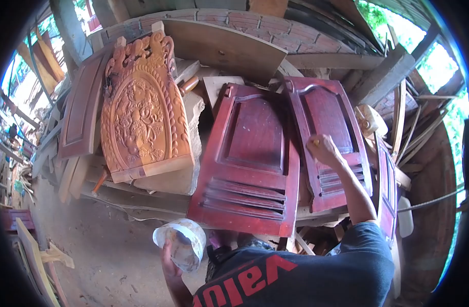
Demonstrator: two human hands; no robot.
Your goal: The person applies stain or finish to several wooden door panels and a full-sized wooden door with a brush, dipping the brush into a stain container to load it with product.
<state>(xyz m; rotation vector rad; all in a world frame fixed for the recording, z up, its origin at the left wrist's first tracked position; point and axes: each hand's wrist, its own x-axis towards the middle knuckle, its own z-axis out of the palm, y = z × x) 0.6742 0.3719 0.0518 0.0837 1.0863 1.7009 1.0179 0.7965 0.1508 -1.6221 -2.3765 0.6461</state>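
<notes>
Forward reaches right hand (pixel 324 149); left hand (pixel 170 261) holds tub (pixel 186 243).

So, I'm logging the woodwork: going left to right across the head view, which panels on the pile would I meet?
Plain brown panel, carved orange-brown panel, wide red panel, second red panel with the right hand over it, narrow-looking red panel.

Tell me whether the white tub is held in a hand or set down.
Held, not set down: the left hand grips the white tub by its side, above the floor.
</notes>
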